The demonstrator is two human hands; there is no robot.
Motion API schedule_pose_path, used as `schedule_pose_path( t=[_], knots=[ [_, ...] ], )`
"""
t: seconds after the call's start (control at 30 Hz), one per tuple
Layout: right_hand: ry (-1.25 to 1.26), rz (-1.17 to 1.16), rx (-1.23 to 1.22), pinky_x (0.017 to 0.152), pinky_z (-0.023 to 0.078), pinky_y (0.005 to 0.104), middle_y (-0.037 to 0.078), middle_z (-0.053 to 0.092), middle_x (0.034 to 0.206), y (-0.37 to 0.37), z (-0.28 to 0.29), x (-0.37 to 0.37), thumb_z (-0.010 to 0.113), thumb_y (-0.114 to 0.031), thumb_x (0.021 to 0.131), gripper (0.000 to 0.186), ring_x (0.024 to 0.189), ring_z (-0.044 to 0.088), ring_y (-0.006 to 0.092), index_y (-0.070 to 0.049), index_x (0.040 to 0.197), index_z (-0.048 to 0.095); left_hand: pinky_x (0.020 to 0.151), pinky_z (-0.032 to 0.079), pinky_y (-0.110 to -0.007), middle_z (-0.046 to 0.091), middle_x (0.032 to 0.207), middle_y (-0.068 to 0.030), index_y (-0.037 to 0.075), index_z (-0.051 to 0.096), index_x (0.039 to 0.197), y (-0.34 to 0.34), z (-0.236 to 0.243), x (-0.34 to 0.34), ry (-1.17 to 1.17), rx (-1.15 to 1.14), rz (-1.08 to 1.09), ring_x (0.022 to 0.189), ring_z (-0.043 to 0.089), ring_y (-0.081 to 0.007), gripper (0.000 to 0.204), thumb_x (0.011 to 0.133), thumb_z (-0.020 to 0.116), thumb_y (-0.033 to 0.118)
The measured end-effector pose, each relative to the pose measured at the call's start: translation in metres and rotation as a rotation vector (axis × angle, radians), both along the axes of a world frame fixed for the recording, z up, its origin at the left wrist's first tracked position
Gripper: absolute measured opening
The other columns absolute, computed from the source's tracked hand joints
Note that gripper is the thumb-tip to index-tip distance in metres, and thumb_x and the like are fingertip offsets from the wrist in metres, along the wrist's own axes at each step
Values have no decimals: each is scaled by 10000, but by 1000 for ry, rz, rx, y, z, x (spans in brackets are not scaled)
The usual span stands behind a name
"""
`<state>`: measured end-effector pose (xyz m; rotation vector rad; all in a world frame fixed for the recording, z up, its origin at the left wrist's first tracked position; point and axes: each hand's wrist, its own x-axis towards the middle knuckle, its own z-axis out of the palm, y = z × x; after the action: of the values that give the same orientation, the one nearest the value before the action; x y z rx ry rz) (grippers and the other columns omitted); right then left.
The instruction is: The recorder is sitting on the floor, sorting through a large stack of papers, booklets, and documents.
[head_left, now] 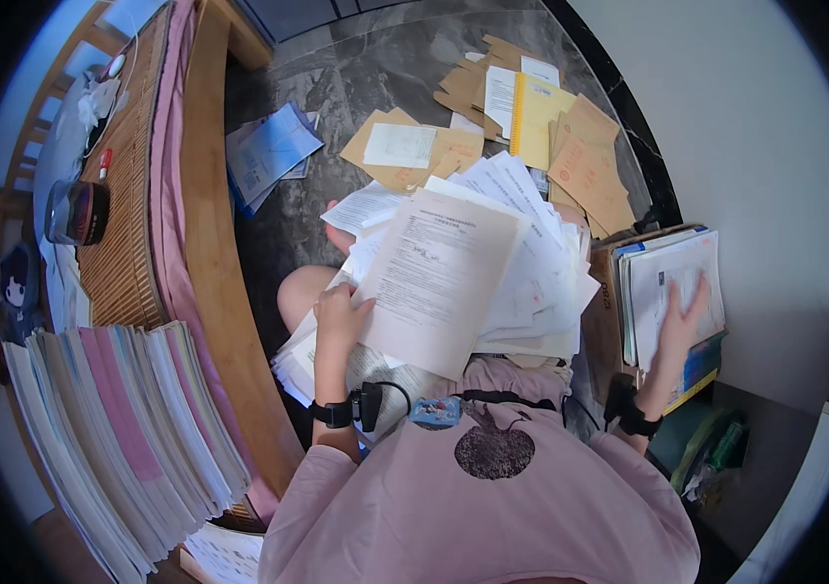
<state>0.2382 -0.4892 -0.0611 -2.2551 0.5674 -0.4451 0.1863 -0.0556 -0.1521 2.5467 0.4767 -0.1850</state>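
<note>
My left hand [341,313] grips the left edge of a cream printed sheet [439,282], its thumb on top and the other fingers mostly hidden. That sheet lies tilted over a loose heap of white printed papers [541,292] spread on my lap. Off to the right, my right hand [677,316] rests with fingers apart against the front white sheet [653,287] of papers standing in a cardboard box [604,297]. Nothing shows in its grasp.
Brown envelopes [590,165] and a yellow spiral notebook [536,122] lie on the dark floor ahead. Blue folders [273,156] are beside the wooden bed frame [215,224]. A tall row of books or papers [132,438] stands at left; a wall [755,127] closes the right.
</note>
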Motion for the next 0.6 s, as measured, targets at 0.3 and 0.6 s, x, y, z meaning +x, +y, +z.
schedule_pose_path(
  t=[0.3, 0.6],
  knots=[
    [162, 1261, -149, 985, 302, 382, 288, 317, 1293, 203, 10, 82, 535, -315, 827, 639, 1195, 341, 396, 63, 1282, 292, 698, 371, -448, 572, 726, -202, -27, 575, 693, -4, 8, -7, -129, 45, -75, 767, 509, -364, 255, 752, 613, 218],
    [373, 1184, -394, 1001, 266, 474, 301, 210, 1348, 328, -173, 228, 608, -244, 726, 787, 1220, 259, 468, 39, 1330, 190, 712, 359, -440, 585, 739, -166, 3, 578, 697, 3, 6, -6, -134, -10, -119, 794, 498, -327, 207, 775, 569, 195]
  ],
)
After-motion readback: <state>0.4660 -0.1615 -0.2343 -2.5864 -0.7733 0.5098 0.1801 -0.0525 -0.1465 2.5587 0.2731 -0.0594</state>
